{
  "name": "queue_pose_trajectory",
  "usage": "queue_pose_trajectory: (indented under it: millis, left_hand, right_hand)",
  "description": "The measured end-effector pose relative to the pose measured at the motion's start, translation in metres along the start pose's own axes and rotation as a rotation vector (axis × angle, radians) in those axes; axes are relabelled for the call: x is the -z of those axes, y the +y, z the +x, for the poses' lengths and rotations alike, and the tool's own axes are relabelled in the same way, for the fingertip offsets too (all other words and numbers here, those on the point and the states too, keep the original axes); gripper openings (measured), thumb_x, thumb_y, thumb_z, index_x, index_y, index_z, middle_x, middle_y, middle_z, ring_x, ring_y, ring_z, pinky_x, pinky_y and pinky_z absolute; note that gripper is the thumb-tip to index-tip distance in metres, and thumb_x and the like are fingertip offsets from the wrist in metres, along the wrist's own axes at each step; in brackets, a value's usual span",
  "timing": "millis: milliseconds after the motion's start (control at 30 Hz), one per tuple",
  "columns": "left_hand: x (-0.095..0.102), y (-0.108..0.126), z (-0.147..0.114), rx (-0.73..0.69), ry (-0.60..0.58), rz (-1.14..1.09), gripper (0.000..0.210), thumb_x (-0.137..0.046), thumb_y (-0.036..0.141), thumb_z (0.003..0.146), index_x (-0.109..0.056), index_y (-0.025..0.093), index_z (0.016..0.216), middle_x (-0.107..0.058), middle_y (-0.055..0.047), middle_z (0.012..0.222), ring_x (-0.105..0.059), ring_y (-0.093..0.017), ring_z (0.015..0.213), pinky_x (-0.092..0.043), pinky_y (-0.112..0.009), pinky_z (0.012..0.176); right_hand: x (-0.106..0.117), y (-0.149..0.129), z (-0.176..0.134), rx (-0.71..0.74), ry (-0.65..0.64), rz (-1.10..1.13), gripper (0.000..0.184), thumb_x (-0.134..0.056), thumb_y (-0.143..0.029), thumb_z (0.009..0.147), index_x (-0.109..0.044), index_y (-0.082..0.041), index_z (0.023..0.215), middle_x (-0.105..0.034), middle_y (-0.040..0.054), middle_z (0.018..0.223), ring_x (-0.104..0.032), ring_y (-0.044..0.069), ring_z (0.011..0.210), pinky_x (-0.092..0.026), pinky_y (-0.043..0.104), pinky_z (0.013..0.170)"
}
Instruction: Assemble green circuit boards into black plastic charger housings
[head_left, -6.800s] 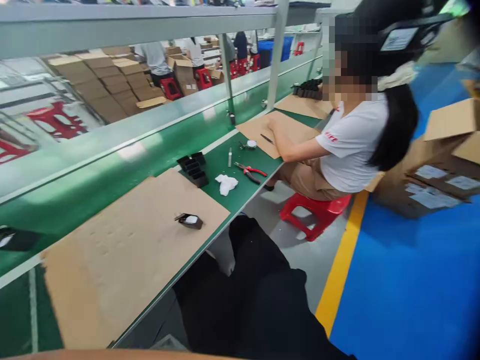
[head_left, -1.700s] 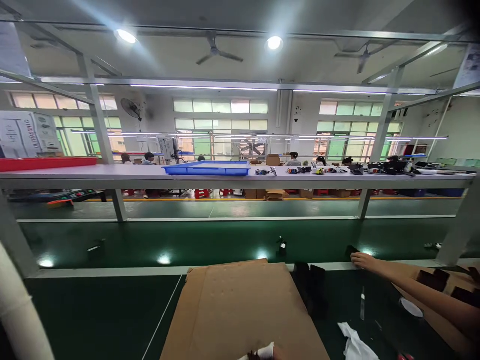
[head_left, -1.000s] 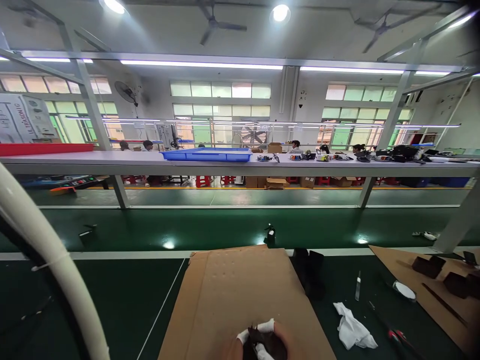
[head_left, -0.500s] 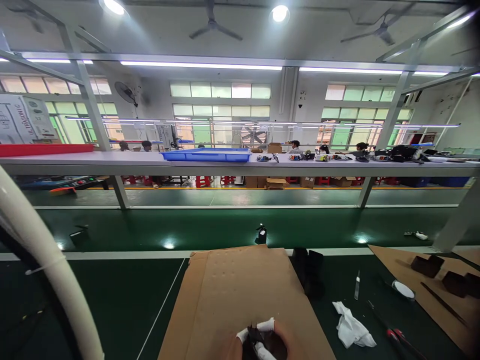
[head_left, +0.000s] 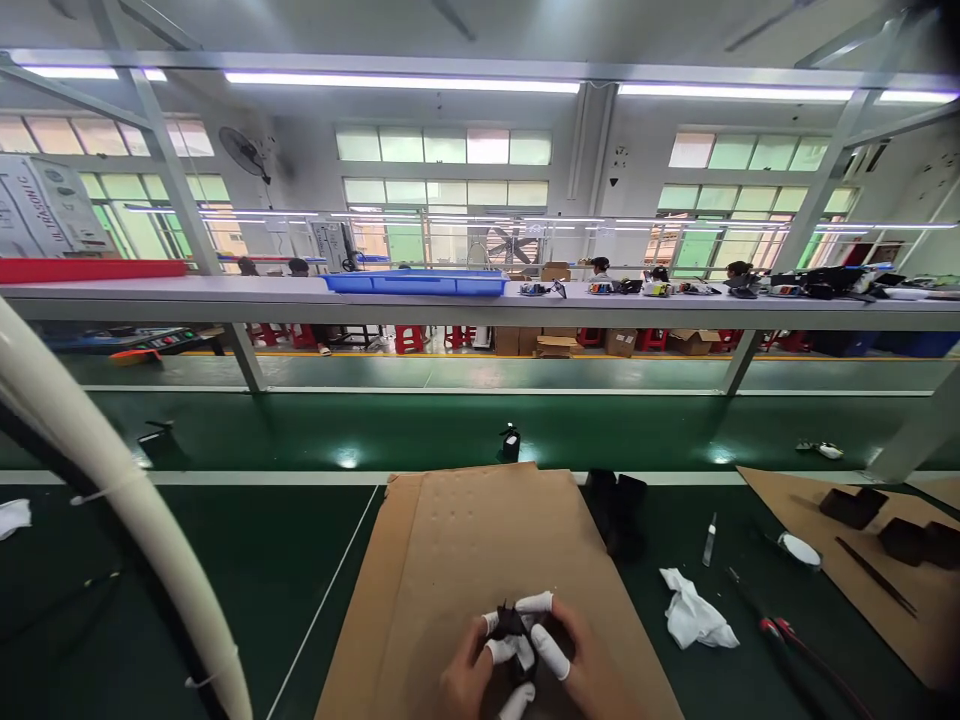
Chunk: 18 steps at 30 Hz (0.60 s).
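Observation:
White finger cots cover fingertips on both hands. My left hand (head_left: 471, 668) grips a small black part (head_left: 511, 622) from its left side, thumb and forefinger closed on it. On the other side, my right hand (head_left: 574, 655) holds the same part between finger and thumb. A bit of white material (head_left: 523, 655), perhaps cloth, shows between the fingers at the part's lower side. The part's exact kind cannot be made out. Both hands are over a brown cardboard sheet (head_left: 450, 560) on the dark green bench.
Right of the cardboard lie black blocks (head_left: 616, 510), a crumpled white cloth (head_left: 696, 610), a small tube (head_left: 709, 540), red-handled pliers (head_left: 776, 630) and a round white dish (head_left: 799, 550). A thick pale hose (head_left: 142, 500) arches at left. A shelf (head_left: 450, 312) with a blue tray (head_left: 416, 283) crosses ahead.
The view has tilted downward, so the hands and bench appear higher and more fully in the picture. Both hands still hold the black part, with more fingers showing.

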<state>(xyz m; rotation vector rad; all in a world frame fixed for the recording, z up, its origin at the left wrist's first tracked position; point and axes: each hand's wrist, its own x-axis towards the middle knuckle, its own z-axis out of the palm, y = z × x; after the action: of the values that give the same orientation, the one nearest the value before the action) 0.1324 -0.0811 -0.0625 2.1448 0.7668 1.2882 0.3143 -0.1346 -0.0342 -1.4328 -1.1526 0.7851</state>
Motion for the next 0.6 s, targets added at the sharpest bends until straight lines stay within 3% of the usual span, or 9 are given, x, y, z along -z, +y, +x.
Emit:
queue_pose_trajectory:
  millis: [267,433,500,600]
  left_hand:
    - [0.003,0.002,0.002,0.020,-0.016,0.039,0.027,-0.064,0.025,0.091,-0.075,0.027,0.115,-0.077,-0.014,0.129,-0.083,-0.026,0.109,-0.066,-0.031,0.094]
    - [-0.002,-0.001,-0.002,0.060,-0.005,0.000,0.026,-0.064,0.034,0.095,-0.075,0.024,0.116,-0.076,-0.016,0.129,-0.082,-0.027,0.106,-0.067,-0.036,0.093]
    - [-0.004,-0.004,-0.002,0.153,0.020,-0.063,0.028,-0.071,0.043,0.093,-0.076,0.024,0.114,-0.077,-0.016,0.129,-0.082,-0.029,0.106,-0.067,-0.039,0.093]
    - [0.002,-0.001,0.006,0.424,0.140,-0.297,0.043,-0.090,0.054,0.078,-0.078,0.024,0.107,-0.079,-0.014,0.123,-0.080,-0.033,0.112,-0.066,-0.043,0.099]
  right_hand:
    - [0.003,0.004,0.002,-0.004,-0.025,-0.028,0.067,-0.064,-0.082,0.091,-0.082,-0.024,0.119,-0.082,0.0152,0.122,-0.075,0.036,0.119,-0.058,0.048,0.108]
    - [0.003,0.006,0.000,0.012,0.003,-0.019,0.067,-0.067,-0.082,0.090,-0.081,-0.023,0.120,-0.081,0.0144,0.123,-0.075,0.036,0.118,-0.057,0.048,0.108]
    - [0.004,0.009,0.001,0.016,0.012,-0.029,0.067,-0.067,-0.082,0.090,-0.082,-0.023,0.120,-0.082,0.0138,0.121,-0.074,0.035,0.116,-0.056,0.049,0.109]
    - [0.006,0.012,0.006,0.014,-0.003,0.014,0.068,-0.057,-0.081,0.097,-0.081,-0.022,0.121,-0.082,0.0129,0.115,-0.075,0.033,0.109,-0.057,0.047,0.103]
